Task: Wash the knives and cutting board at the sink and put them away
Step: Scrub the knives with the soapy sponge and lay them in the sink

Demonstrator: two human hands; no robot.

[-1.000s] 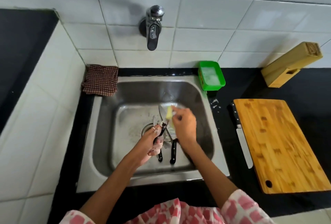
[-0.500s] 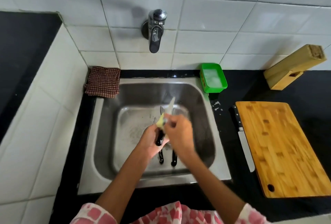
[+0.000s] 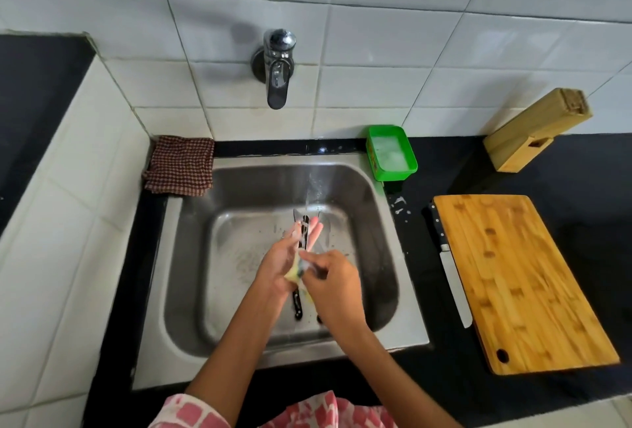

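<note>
I am looking down at the black surface, which is filling the right side and carrying the steel sink at centre. At three o'clock the wooden cutting board is lying flat, and a black-handled knife is lying just beside its left edge, blade pointing toward six o'clock. At two o'clock a wooden knife block is leaning against the tiles. The tap is sitting at twelve o'clock. A checked cloth is lying at ten o'clock on the sink's corner, and a green soap tub at one o'clock.

Over the basin, my left hand is holding a knife by its dark handle, fingers stretched along it toward twelve o'clock; its grip looks loose and I cannot tell how firmly it is closing. My right hand has its grip clenched on a yellow sponge, pressing it against that knife. More knives are lying on the basin floor beneath.
</note>
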